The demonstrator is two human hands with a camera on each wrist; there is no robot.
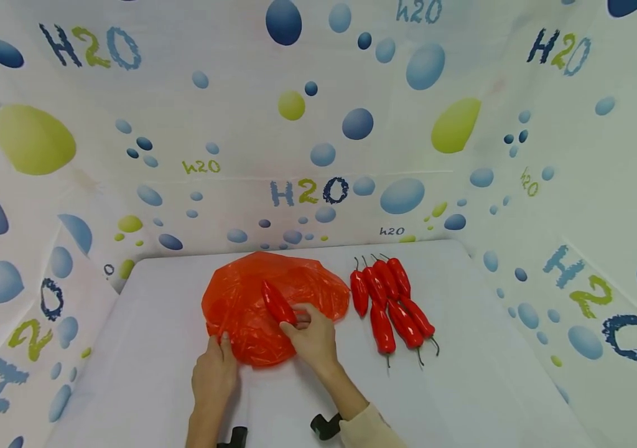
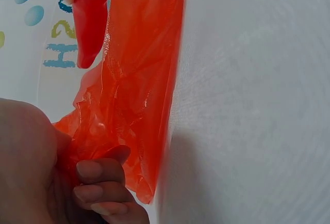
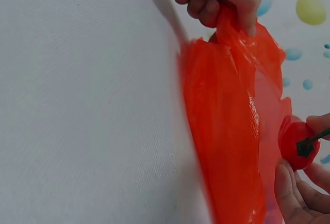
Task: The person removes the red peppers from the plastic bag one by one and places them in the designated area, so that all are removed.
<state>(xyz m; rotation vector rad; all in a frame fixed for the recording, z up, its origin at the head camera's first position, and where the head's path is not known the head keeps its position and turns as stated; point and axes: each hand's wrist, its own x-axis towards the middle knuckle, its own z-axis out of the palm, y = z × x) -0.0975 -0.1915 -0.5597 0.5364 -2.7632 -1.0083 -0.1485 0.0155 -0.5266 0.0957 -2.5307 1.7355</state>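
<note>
An orange-red plastic bag (image 1: 240,280) lies spread on the white table. My left hand (image 1: 214,370) pinches the bag's near left edge; in the left wrist view its thumb and curled fingers (image 2: 105,187) hold the film. Over the bag, my right hand (image 1: 314,336) grips a red chili pepper (image 1: 277,302) by its stem end, tip pointing away and to the left. The right wrist view shows the pepper's green stem (image 3: 308,144) between thumb and fingers. Whether anything lies inside the bag cannot be seen.
Several red chili peppers (image 1: 383,330) lie in two rows on the table (image 1: 464,373), right of the bag. A white cloth with blue and green dots (image 1: 358,124) hangs behind and at both sides. Dark wrist devices (image 1: 326,427) show at the lower edge.
</note>
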